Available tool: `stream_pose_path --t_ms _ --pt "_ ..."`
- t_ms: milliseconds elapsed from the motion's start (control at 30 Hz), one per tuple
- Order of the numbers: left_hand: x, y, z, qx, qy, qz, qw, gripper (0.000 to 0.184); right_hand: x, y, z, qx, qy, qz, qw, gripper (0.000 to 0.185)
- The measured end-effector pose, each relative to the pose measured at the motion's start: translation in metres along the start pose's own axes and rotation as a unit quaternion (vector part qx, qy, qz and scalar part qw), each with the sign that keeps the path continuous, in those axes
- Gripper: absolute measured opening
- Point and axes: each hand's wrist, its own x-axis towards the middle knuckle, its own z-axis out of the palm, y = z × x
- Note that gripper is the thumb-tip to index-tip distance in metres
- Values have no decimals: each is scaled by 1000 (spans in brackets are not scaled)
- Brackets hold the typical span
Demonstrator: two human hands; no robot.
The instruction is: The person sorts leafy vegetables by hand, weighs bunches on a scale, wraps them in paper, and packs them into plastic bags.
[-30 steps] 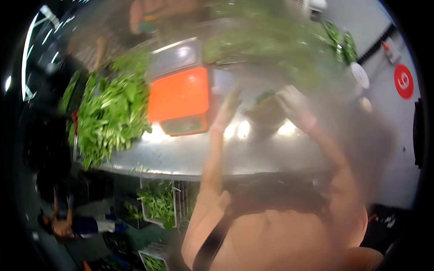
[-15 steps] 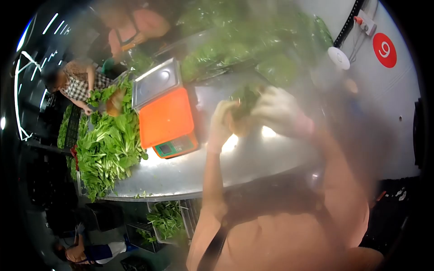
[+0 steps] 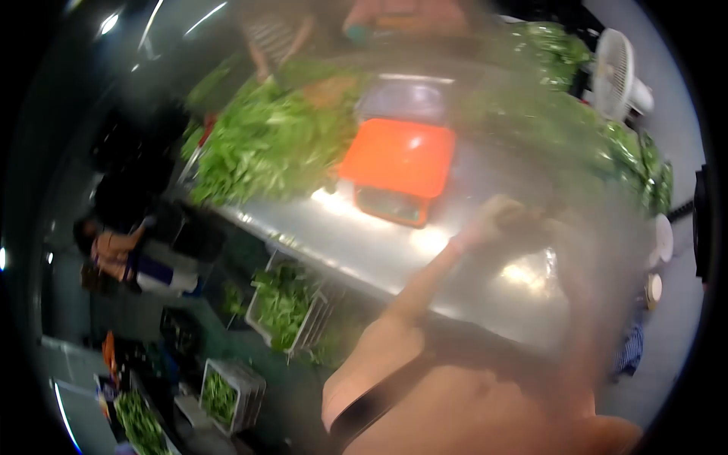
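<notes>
My left hand (image 3: pixel 502 214), pale and smeared by haze, is over the metal table (image 3: pixel 341 246), to the right of the orange-topped scale (image 3: pixel 400 159). Its fingers cannot be made out. My right hand (image 3: pixel 560 226) is only a faint blur further right, and whatever may be in it is hidden. Left of the scale lies a large heap of leafy greens (image 3: pixel 262 144). A metal tray (image 3: pixel 402 98) sits just behind the scale.
Bagged greens (image 3: pixel 561 129) cover the table's far right, near a white fan (image 3: pixel 613 74). Crates of greens (image 3: pixel 284 307) stand on the floor past the table edge. Co-workers are across the table, and another person (image 3: pixel 136 258) is at the left.
The view has swung left, so the scale and heap appear further right. Half a second ago both gloved hands were around a small leafy bunch; now haze hides it.
</notes>
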Motion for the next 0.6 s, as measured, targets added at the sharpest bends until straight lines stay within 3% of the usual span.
stream_pose_path --t_ms 67,133,200,233,300,367,400,433,533,567,600 --pt "1 45 -14 -70 -7 -59 996 45 -5 2 4 34 -9 7 999 14" --pt "-7 10 4 -106 10 -93 990 45 -19 62 49 20 -40 64 997 15" --pt "2 -2 14 -155 1 -75 985 46 -8 35 20 52 -19 64 996 16" --pt "7 11 8 -117 17 -56 991 45 7 19 3 28 -1 22 999 15" --pt "-6 15 20 -177 15 -83 981 45 -8 4 -12 27 7 5 1000 15" --pt "3 28 12 -232 -18 -153 960 46 -10 36 24 21 9 55 998 14" --pt "-1 -6 30 -290 6 -151 945 47 -20 64 41 16 18 82 996 14" --pt "2 11 21 -336 -6 -136 932 50 -12 43 21 29 63 71 995 13" --pt "-3 3 21 -167 -47 -124 977 55 5 29 -39 -32 160 18 986 12" --pt "-7 3 19 -178 -51 -158 970 51 4 39 -56 -66 237 7 969 13" --pt "-7 6 12 -181 -46 -167 968 47 -3 50 -74 -205 322 44 923 21"
